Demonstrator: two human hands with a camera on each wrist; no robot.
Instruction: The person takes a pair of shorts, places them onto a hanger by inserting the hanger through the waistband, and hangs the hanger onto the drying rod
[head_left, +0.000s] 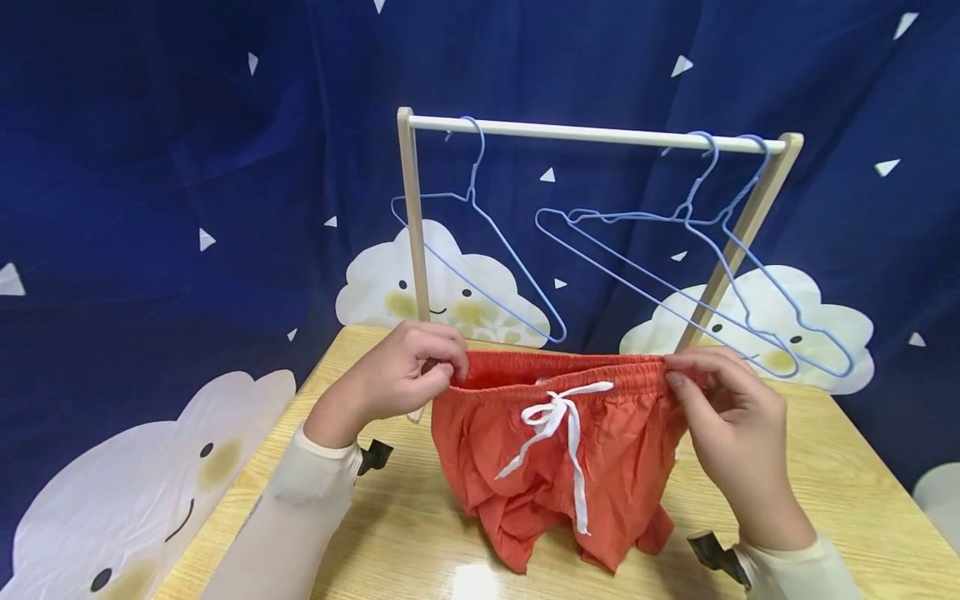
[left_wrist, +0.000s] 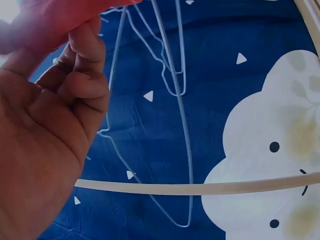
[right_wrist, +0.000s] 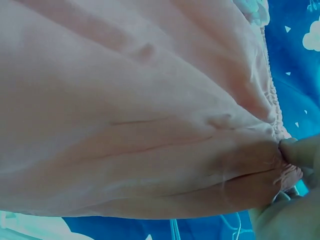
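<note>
Red shorts (head_left: 555,450) with a white drawstring tied in a bow hang between my two hands, just above the table. My left hand (head_left: 408,375) pinches the elastic waistband at its left end, and the right hand (head_left: 731,425) pinches the other end, thumb in front. The waistband is stretched sideways and gapes a little at the top. In the left wrist view the curled fingers of the left hand (left_wrist: 55,110) hold the red cloth at the upper left. The shorts (right_wrist: 140,120) fill most of the right wrist view, with right-hand fingertips at the waistband.
Behind the shorts stands a rack with a white rail (head_left: 592,132) and wooden posts. One blue hanger (head_left: 517,258) hangs at its left; two more blue hangers (head_left: 690,221) overlap at the right. The wooden table (head_left: 405,517) lies beneath, before a dark blue cloud-patterned curtain (head_left: 187,125).
</note>
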